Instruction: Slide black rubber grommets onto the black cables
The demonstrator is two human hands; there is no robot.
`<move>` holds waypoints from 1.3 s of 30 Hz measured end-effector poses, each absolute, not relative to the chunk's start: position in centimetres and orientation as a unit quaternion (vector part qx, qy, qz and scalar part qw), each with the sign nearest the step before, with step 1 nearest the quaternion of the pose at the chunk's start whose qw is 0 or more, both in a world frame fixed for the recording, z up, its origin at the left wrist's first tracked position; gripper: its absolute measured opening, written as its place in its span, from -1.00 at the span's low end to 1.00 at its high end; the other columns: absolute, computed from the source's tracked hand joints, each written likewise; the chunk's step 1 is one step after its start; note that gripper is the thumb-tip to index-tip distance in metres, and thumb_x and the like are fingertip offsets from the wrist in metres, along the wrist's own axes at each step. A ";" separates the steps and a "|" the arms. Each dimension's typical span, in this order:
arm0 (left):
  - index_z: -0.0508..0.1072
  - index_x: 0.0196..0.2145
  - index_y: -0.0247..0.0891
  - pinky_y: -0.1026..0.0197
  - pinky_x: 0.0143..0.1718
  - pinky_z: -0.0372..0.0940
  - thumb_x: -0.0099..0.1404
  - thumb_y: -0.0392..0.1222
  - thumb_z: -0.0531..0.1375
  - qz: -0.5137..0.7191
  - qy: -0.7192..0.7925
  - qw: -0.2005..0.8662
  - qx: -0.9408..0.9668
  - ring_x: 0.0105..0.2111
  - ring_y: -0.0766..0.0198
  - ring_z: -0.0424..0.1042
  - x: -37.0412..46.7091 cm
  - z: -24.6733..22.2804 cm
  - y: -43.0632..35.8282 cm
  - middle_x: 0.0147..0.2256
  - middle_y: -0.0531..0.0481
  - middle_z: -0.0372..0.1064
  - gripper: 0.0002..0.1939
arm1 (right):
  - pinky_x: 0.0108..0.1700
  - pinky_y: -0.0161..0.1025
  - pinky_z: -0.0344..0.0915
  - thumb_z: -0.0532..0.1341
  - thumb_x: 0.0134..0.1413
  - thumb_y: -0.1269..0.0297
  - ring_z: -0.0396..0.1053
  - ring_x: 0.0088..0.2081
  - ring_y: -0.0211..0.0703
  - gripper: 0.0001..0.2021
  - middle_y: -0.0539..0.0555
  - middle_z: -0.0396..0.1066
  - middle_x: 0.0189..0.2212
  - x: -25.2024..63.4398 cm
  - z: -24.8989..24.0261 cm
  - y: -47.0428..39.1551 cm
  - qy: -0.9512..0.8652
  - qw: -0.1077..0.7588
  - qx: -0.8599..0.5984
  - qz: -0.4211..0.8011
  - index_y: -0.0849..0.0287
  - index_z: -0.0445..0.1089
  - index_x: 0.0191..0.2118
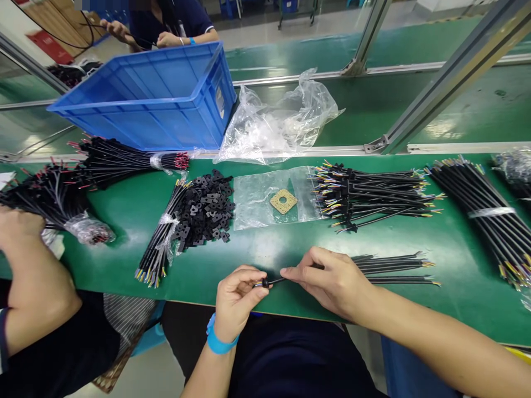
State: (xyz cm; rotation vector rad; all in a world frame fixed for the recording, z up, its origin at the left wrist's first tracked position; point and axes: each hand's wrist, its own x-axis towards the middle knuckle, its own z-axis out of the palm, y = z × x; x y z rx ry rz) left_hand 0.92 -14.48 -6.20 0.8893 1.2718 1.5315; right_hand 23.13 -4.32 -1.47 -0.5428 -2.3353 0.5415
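Observation:
Near the front edge of the green table, my left hand (237,298) pinches a small black fitting (264,282) between thumb and fingers. The fitting sits around the end of a black cable (277,280), with thin wires showing at its left. My right hand (332,279) is closed on the same cable farther right, its fingers hiding part of it. Several loose black cables (398,265) with coloured wire ends lie just beyond my right hand. Up and left of my hands is a heap of small black plastic pieces (207,210).
Cables with black fittings (373,190) lie behind my right hand, and a tied bundle (485,213) at right. A flat plastic bag (253,199) bears a tan pad (284,201). Behind stands a blue crate (136,119). A co-worker's arm (37,265) rests at left.

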 end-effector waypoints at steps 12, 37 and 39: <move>0.68 -0.35 -0.24 0.33 -0.36 0.51 0.11 -0.07 0.56 0.618 0.514 0.418 0.423 -0.43 0.28 0.62 2.2 -4.9 -14.4 -0.41 -0.07 0.63 -0.76 | -0.44 -0.20 0.20 0.03 0.57 0.37 0.32 -0.53 -0.23 -0.73 -0.05 0.36 -0.52 22.9 -0.5 -5.0 -0.936 0.308 -0.149 0.084 0.23 0.47 -0.11; 0.69 -0.25 -0.22 0.33 -0.35 0.50 0.19 -0.09 0.53 0.610 0.480 0.404 0.484 -0.41 0.27 0.63 1.9 -5.3 -14.2 -0.37 -0.08 0.65 -0.77 | -0.38 -0.32 0.24 -0.12 0.64 0.22 0.36 -0.55 -0.28 -0.58 -0.06 0.43 -0.52 21.5 -1.3 -5.6 -0.938 0.249 -0.171 0.168 0.15 0.38 -0.23; 0.70 -0.27 -0.19 0.35 -0.35 0.50 0.18 -0.12 0.53 0.616 0.472 0.396 0.491 -0.41 0.28 0.63 2.0 -5.2 -14.1 -0.37 -0.06 0.65 -0.81 | -0.37 -0.32 0.24 -0.10 0.63 0.22 0.35 -0.55 -0.28 -0.60 -0.06 0.43 -0.52 21.5 -1.4 -5.6 -0.937 0.253 -0.169 0.171 0.14 0.38 -0.22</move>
